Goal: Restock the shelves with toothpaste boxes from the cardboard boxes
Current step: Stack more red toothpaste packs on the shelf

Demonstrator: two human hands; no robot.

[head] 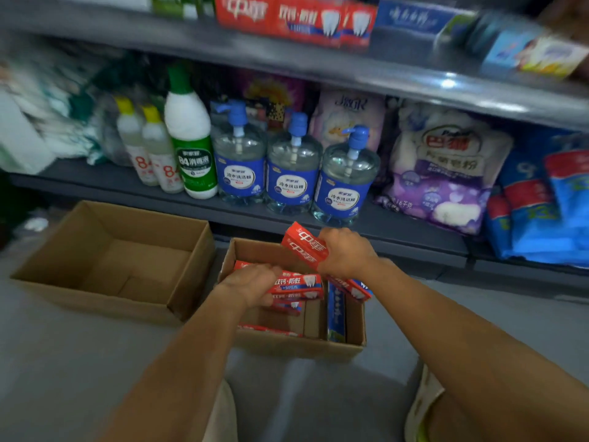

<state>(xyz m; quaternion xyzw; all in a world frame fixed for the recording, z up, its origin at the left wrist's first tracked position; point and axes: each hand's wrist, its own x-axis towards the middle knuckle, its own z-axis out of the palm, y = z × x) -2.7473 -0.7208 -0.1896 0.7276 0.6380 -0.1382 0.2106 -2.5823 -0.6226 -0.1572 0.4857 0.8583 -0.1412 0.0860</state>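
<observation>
While both arms reach into the centre of the frame, the right hand (345,252) is wrapped around a red toothpaste box (304,245), holding it tilted above the far rim of the small cardboard box (294,342). Just to its lower left, the left hand (251,285) is closed over the end of a stack of red toothpaste boxes (298,285) at the top of that same carton. A blue toothpaste box (336,314) stands on edge along the carton's right side, and more red ones lie lower down inside. At left of the frame sits a larger open cardboard box (111,260) on the grey floor (79,362). Across the middle, the lower shelf (127,186) carries a green-capped disinfectant bottle (191,145), three blue pump bottles (291,169) and a purple detergent bag (446,167). Along the top, the upper shelf (223,46) already bears shelved red toothpaste boxes (293,19), blurred.
</observation>
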